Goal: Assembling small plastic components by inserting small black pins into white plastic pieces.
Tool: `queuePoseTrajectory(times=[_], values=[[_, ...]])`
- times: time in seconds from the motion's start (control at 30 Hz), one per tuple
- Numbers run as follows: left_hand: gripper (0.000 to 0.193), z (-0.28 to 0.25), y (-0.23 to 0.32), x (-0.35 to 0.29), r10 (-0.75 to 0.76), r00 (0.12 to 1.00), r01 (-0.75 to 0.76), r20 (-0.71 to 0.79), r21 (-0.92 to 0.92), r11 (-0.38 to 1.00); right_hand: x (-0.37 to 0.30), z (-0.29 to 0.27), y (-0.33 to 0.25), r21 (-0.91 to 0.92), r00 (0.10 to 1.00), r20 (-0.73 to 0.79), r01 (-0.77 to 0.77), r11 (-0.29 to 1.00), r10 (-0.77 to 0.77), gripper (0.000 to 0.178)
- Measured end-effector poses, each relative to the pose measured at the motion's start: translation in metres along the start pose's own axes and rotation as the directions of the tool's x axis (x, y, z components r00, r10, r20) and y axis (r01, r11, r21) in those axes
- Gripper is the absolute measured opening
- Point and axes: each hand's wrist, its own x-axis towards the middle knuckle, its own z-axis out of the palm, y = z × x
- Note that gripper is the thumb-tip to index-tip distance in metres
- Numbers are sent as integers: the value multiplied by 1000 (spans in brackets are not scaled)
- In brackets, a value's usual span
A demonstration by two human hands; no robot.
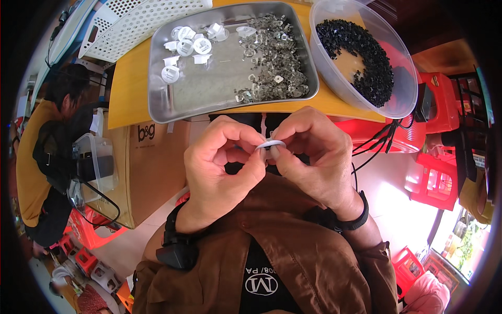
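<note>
Between my two hands, in front of my chest, is a small round white plastic part [270, 144], seen nearly edge-on. My left hand [225, 167] pinches its left side between thumb and fingertips. The thumb and fingers of my right hand [316, 157] close on its right side, and hide whatever lies under it. Beyond the hands a metal tray [201, 99] rests on the table. Several white round plastic parts [185, 48] lie in its left half. A heap of small clear plastic pieces [282, 73] fills its right side.
A clear round tub [405, 91] of small black pieces [374, 86] stands right of the tray on the wooden table [128, 89]. At the back left is a white perforated basket [141, 23]. A cardboard box [157, 162] stands left; a person [39, 141] sits beyond it. Black cables [384, 137] hang at right.
</note>
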Motion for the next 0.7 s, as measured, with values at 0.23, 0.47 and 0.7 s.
queuePoseTrajectory(times=[0.23,0.47,0.7], values=[[19,-2,7,3,191,979,-203,68,324,924,-1,-5,-2,-101,994,97,64,993,-54,15],[15,3,1,-1,-144,988,137,-48,-134,981,5,4,-3,331,983,93,-181,926,159,14],[18,3,1,-2,-112,994,111,5,-147,983,4,1,-1,286,980,75,-201,937,187,15]])
